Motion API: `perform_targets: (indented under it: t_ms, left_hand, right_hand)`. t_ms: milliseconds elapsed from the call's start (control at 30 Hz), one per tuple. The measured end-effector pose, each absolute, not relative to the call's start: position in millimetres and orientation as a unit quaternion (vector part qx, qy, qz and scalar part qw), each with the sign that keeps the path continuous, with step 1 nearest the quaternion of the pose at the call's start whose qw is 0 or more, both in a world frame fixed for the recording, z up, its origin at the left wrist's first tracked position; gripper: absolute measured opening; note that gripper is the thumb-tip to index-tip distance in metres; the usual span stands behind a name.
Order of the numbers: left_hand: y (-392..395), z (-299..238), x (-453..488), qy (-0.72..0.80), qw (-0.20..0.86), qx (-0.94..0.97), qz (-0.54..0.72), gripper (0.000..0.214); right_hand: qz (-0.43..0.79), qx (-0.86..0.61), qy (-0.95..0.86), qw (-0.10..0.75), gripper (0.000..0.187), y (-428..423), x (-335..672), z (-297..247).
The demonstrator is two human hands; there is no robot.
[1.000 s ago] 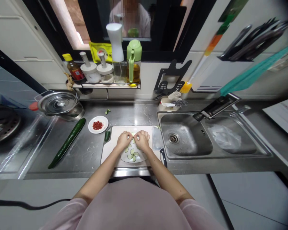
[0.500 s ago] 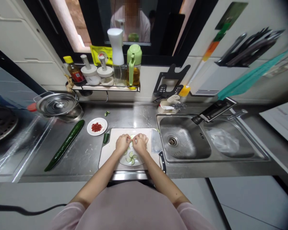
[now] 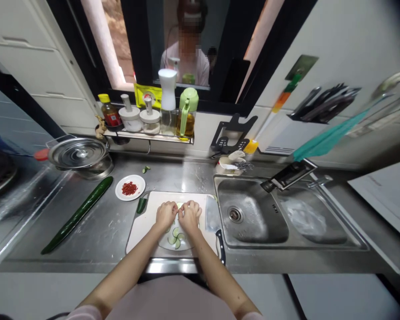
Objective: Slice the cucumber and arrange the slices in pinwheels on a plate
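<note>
Both hands meet over the far part of a white plate [image 3: 183,245] on the cutting board [image 3: 150,213]. My left hand [image 3: 166,214] is closed in a pinch at a pale green cucumber slice, mostly hidden by the fingers. My right hand [image 3: 189,215] pinches at the same spot, its fingertips nearly touching the left ones. Nearer me on the plate, several thin cucumber slices [image 3: 176,238] with dark green rind lie in a curved, pinwheel-like pattern. A cut cucumber end [image 3: 141,205] rests at the board's upper left corner. A knife with a black handle [image 3: 221,246] lies along the right edge.
Left of the board are a whole cucumber [image 3: 78,215], a small dish [image 3: 119,190] of red bits, and a lidded steel pot [image 3: 82,155]. A double sink [image 3: 253,242] is to the right. Bottles and jars stand on a wall rack [image 3: 143,134] behind.
My view has tilted up, so the counter sits lower in the picture. Both hands stay pinched together over the plate, with only slight finger movement.
</note>
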State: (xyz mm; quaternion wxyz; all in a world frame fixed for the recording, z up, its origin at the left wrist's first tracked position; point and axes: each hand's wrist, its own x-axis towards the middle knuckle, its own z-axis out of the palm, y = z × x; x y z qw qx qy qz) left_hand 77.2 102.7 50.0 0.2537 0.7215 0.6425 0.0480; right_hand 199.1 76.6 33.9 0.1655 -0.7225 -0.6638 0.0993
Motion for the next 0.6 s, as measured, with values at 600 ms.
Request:
perform_targets:
  t_ms: [600]
  left_hand:
    - [101.6, 63.5, 84.0, 0.656, 0.267, 0.703, 0.059, 0.021]
  right_hand:
    - [0.068, -0.715, -0.677, 0.162, 0.015, 79.8, 202.1, 38.5]
